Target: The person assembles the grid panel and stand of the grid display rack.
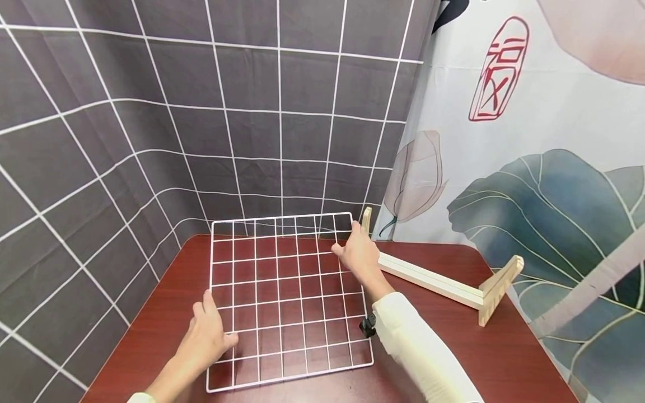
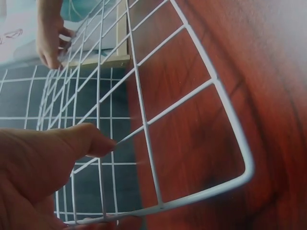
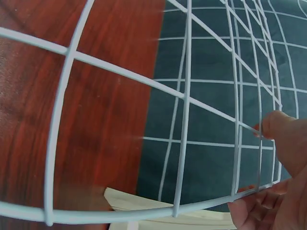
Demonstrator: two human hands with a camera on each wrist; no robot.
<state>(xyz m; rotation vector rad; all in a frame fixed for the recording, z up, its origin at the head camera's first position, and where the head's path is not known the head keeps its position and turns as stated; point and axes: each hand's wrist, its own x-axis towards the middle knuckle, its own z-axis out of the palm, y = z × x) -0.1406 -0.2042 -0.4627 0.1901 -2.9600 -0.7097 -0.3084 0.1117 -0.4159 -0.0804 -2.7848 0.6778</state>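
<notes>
A white wire grid panel (image 1: 288, 302) is held up at a tilt over the table in the head view. My left hand (image 1: 205, 330) grips its left edge, thumb over the front wires and fingers behind the rim, as the left wrist view also shows at the thumb (image 2: 91, 139). Near the upper right corner, my right hand (image 1: 360, 254) grips the opposite edge. In the right wrist view, that hand (image 3: 283, 167) has its thumb on the wires and fingers curled under the rim.
A pale wooden stand (image 1: 430, 280) with upright end pieces lies on the reddish-brown table (image 1: 166, 313), right of the panel. A dark grid-patterned curtain (image 1: 252, 134) hangs behind and to the left. A floral curtain (image 1: 504, 145) hangs on the right.
</notes>
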